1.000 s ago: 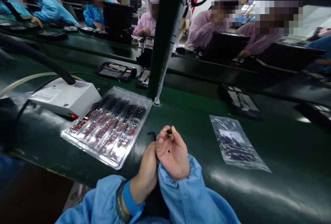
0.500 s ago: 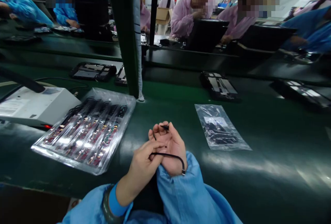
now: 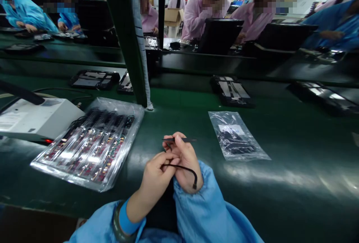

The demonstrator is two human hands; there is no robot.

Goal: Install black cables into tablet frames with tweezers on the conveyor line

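Black cable (image 3: 179, 167), apparently in both hands (image 3: 157, 172), beside the blister tray (image 3: 135, 131) edge.

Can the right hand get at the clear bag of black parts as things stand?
Probably yes. The right hand sits near the clear bag of black parts, with only green bench between them. But its fingers hold a thin black strip, and a black cable crosses it, so it would need freeing first.
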